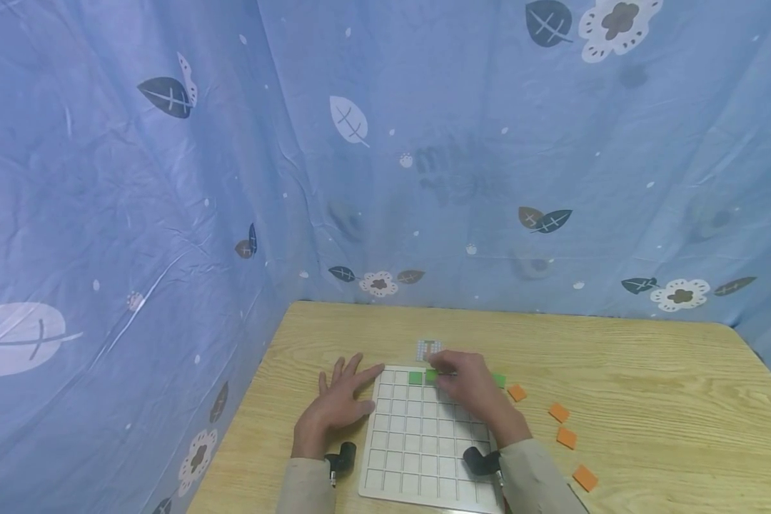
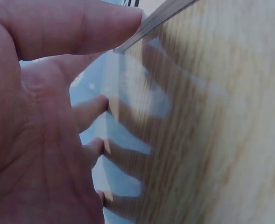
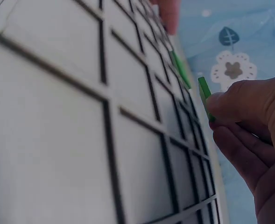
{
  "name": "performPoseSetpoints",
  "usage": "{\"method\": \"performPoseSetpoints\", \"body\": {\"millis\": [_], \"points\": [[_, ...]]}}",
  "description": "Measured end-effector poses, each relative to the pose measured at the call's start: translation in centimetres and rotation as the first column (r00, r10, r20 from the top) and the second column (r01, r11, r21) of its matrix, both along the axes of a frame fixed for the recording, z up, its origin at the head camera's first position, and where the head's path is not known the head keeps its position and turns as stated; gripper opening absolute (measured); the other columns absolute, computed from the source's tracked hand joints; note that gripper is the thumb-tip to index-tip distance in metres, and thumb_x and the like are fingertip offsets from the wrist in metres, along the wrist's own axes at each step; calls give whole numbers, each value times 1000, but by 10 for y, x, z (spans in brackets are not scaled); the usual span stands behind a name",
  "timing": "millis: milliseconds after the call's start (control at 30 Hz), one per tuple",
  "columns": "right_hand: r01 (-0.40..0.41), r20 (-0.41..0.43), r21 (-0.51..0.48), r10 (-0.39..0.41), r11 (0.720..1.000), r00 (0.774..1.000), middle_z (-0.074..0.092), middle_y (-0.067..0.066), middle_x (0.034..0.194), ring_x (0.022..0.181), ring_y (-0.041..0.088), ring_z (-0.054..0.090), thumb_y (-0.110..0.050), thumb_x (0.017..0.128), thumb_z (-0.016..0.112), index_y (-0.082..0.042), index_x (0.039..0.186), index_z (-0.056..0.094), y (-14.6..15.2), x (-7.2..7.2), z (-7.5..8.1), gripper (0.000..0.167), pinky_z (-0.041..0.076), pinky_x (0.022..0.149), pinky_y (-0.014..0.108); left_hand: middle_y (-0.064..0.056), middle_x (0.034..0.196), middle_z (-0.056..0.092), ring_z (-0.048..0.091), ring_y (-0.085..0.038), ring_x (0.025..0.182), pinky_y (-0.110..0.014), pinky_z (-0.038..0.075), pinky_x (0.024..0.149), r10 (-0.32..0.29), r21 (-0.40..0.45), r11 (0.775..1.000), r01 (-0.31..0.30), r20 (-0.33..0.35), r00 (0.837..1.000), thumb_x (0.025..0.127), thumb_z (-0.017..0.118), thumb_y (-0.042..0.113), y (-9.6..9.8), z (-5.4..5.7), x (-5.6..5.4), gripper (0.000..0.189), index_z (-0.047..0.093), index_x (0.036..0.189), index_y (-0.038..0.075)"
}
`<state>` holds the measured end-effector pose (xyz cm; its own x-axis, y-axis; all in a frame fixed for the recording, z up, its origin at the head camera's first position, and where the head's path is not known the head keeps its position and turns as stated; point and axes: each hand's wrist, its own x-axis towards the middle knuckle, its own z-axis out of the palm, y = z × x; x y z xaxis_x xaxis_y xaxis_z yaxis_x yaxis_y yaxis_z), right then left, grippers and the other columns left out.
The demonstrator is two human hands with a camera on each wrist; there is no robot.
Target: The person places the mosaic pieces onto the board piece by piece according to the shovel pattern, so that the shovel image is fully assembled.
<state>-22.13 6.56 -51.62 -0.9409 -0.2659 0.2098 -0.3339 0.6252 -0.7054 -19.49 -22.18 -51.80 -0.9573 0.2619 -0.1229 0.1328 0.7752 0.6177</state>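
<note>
A white grid board point(image 1: 395, 442) lies on the table. My right hand point(image 1: 472, 389) pinches a green square tile point(image 3: 204, 95) between thumb and fingers, just above the board's far row. One green tile point(image 1: 415, 378) sits in a cell of that row, left of the held one. More green point(image 1: 499, 380) shows to the right of the hand; whether it lies on the board is hard to tell. My left hand point(image 1: 337, 407) has its fingers spread, with fingertips on the table. Its thumb point(image 2: 104, 28) and index finger touch the board's left edge.
Several orange tiles point(image 1: 567, 437) are scattered on the wooden table point(image 1: 668, 400) right of the board. A small card with a printed grid pattern point(image 1: 427, 348) lies beyond the far edge. Blue patterned cloth point(image 1: 450, 178) hangs behind and at the left.
</note>
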Motion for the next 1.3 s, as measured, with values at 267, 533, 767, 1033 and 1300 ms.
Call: {"method": "performPoseSetpoints", "body": {"millis": [267,533,767,1033,1300], "points": [[-10,-45,56,13,998,999,83,6,122,114,26,79,4,86,82,-8,125,81,-3,-2,-7,41,64,101,47,-18,183,21,3,-53,169,-84,-7,126,4,-17,1000,-4,12,1000,91,73,17,0,-1,-1,75,55,163,31],[-3,-31,90,6,996,1000,83,7,123,119,29,78,4,85,82,-10,124,81,-8,-2,-7,41,62,105,49,-19,183,21,3,-54,169,-84,-7,126,-3,-12,1000,3,12,1000,93,73,17,-1,0,-1,74,54,163,30],[5,-46,119,1,993,999,83,5,125,121,27,78,1,87,83,-11,126,81,-6,-3,-9,41,62,107,47,-19,182,21,3,-54,169,-83,-8,127,5,-13,1000,-5,12,1000,91,73,16,0,1,-1,75,55,163,30],[-4,-21,59,6,998,1000,81,4,129,125,29,76,-3,91,80,-12,130,80,8,6,2,39,60,108,52,-19,182,21,3,-53,169,-83,-8,127,5,-12,1000,-5,17,1000,92,72,16,0,3,0,74,55,163,29],[-29,42,-20,29,999,999,81,0,127,113,25,78,-13,94,84,-12,132,79,37,28,17,38,64,99,52,-19,182,21,3,-53,169,-82,-8,127,13,-3,1000,-13,21,1000,92,72,16,0,3,1,74,55,163,30]]}}
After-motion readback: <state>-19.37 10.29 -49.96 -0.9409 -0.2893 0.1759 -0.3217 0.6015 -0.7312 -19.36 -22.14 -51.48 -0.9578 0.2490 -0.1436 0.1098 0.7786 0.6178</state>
